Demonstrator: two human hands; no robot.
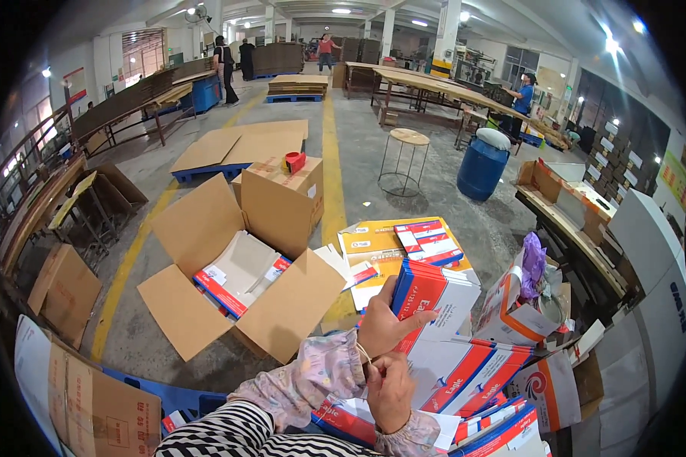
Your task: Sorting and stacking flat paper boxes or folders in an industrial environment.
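Stack [433, 293] of flat red, white and blue cartons stands gripped in the left hand [386, 324], just above the right hand [389, 388], whose fingers pinch a rubber band [367, 356]. Open box [240, 270] lies left.

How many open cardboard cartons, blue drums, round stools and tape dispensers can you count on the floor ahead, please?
Open cardboard carton: 1
Blue drum: 1
Round stool: 1
Red tape dispenser: 1, resting on a closed carton
Total: 4
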